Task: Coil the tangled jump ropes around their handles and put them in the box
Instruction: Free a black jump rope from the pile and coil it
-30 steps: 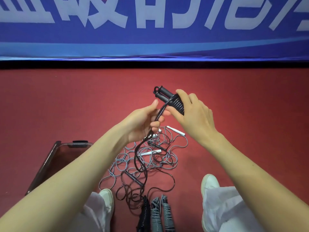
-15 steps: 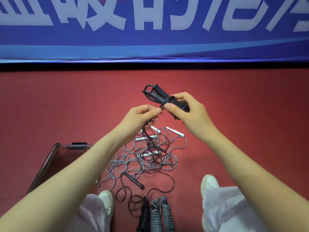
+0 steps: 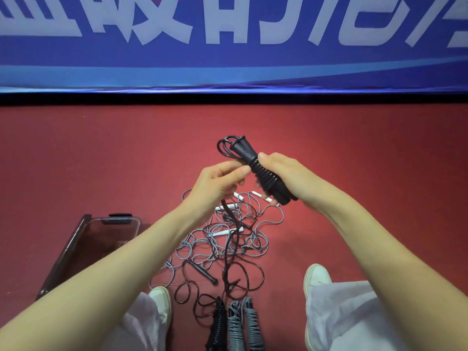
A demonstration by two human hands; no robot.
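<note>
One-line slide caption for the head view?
Mid-coil: right hand grips rope-wrapped black handles; left hand pinches the loose rope above a tangled pile on the floor, box at left.

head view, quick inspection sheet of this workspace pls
surface: red matte floor, no marks seen
job's things: black jump rope, half coiled round its handles; three finished coils, one black and two grey, by the feet; clear plastic box at left, contents unclear
clutter: nothing seen
hands: right hand grips the wrapped handles; left hand pinches the loose cord
cables: tangled grey and black ropes with white handles, on the floor
surroundings: blue banner with white characters; white shoes
</note>
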